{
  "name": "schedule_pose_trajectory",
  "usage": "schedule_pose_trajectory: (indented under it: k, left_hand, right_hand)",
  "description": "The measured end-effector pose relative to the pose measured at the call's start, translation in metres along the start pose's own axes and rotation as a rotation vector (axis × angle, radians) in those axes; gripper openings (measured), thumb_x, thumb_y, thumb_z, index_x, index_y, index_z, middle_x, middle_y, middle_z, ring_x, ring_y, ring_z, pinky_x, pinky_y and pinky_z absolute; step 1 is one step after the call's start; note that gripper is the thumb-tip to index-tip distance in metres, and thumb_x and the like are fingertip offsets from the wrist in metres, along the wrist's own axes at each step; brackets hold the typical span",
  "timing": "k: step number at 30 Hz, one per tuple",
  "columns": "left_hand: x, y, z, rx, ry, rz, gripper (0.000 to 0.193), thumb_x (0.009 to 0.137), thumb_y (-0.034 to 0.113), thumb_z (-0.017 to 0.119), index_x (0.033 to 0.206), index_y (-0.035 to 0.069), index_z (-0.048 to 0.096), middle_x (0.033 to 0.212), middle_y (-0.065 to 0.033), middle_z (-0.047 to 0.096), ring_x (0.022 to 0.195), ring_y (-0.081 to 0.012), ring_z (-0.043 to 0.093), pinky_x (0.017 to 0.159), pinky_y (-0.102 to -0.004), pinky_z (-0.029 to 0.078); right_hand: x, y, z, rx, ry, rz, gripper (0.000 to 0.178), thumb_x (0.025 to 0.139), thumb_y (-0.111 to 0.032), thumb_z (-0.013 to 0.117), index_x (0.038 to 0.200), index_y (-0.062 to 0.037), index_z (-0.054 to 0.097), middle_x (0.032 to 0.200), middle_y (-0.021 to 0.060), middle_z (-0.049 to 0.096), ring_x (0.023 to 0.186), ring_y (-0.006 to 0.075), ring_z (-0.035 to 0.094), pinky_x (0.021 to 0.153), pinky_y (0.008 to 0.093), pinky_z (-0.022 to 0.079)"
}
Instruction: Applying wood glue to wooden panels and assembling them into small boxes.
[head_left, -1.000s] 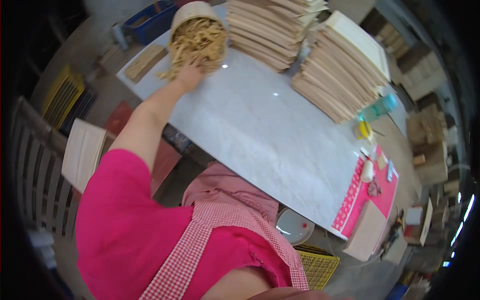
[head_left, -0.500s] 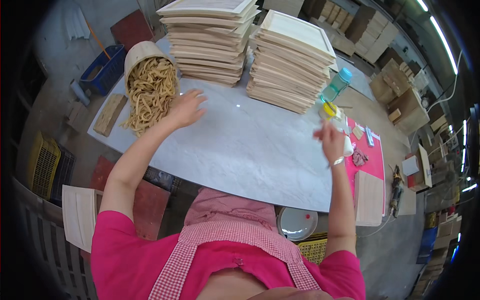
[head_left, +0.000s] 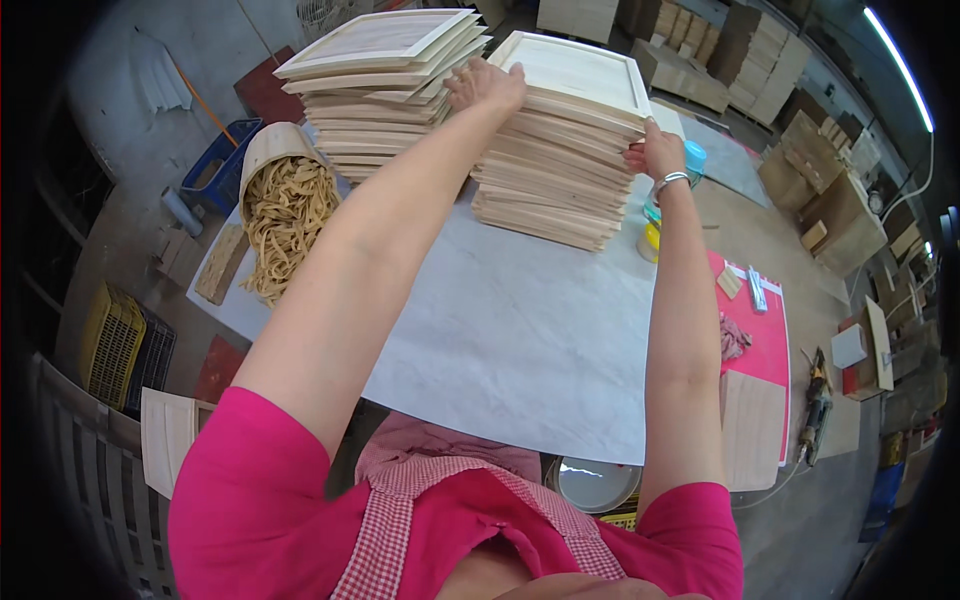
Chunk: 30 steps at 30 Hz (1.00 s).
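Observation:
Two tall stacks of pale wooden framed panels stand at the table's far side. My left hand [head_left: 487,90] reaches over to the top framed panel [head_left: 575,76] of the right stack [head_left: 550,170], its thumb on the near left corner. At the near right corner of that panel, my right hand [head_left: 660,152] grips the edge, fingers curled below and thumb on top. The panel still lies on the pile. Beside my left hand rises the left stack [head_left: 375,110], partly covered by my forearm.
A tipped tub [head_left: 262,150] spills tan strips [head_left: 290,205] next to a wooden block [head_left: 222,262] at the table's left. Behind my right wrist is a blue-lidded bottle [head_left: 694,158], with a yellow-lidded jar [head_left: 650,242] nearer. A pink sheet [head_left: 765,345] carries a cloth and a board.
Both hands have moved forward and up from over the bare tabletop to the right stack. They now hold its top panel at two corners.

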<state>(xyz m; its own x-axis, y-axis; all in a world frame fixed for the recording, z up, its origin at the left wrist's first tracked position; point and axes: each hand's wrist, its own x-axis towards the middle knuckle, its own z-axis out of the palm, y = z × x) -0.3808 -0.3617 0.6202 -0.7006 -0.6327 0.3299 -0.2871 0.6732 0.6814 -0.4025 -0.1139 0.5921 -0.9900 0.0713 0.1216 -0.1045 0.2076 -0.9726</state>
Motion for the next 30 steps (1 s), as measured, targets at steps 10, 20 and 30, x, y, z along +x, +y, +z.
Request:
schedule_pose_trajectory:
  k: [10,20,30]
  left_hand:
    - [0.006,0.010,-0.016,0.239,-0.232,0.011,0.087,0.075,0.058,0.059,0.132,-0.005,0.039,0.130,-0.0209,0.051,0.126,-0.0360,0.042,0.103,-0.0429,0.035]
    - [-0.010,-0.017,-0.016,-0.015,-0.163,0.128,0.099,0.067,0.061,0.066,0.133,-0.007,0.036,0.129,-0.0245,0.049,0.123,-0.0363,0.045,0.102,-0.0396,0.037]
    - [0.021,-0.010,-0.027,0.177,-0.347,0.168,0.106,0.063,0.061,0.066,0.138,-0.005,0.030,0.135,-0.0219,0.046,0.126,-0.0383,0.043,0.104,-0.0372,0.036]
  right_hand:
    - [0.005,-0.014,0.016,-0.228,0.145,0.078,0.053,0.085,-0.041,0.057,0.085,0.0115,0.064,0.075,0.0178,0.066,0.055,0.0234,0.066,0.049,0.0347,0.053]
    - [-0.009,0.015,0.001,0.066,0.173,0.038,0.057,0.086,-0.040,0.057,0.102,0.0145,0.056,0.083,0.0229,0.064,0.055,0.0281,0.066,0.046,0.0341,0.056]
    - [-0.044,-0.003,0.032,0.344,0.297,0.066,0.068,0.081,-0.043,0.064,0.109,0.0162,0.043,0.092,0.0278,0.061,0.059,0.0300,0.067,0.044,0.0331,0.055]
